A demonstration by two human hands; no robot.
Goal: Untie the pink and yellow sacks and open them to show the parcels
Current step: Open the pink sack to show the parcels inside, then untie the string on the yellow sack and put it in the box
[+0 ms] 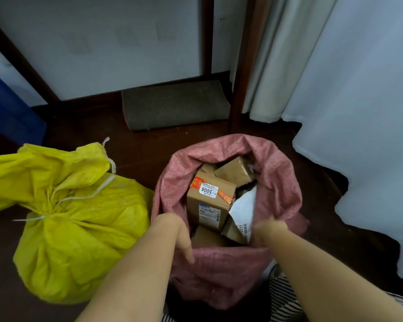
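Observation:
The pink woven sack (278, 182) stands with its mouth wide apart on the dark floor. Inside it lie several brown cardboard parcels (209, 205) and a white mailer (244, 210). My left hand (172, 228) holds the near left rim of the pink sack, thumb lying down its outside. My right hand (269, 230) grips the near right rim, its fingers hidden in the fabric. To the left, the yellow sack (79, 240) lies bulging, its neck tied with a white cord (79, 198).
A grey mat (175, 105) lies against the far wall. A blue crate (7, 112) sits at the far left. White curtains (358, 112) hang down to the floor on the right, beside a dark wooden post (244, 66).

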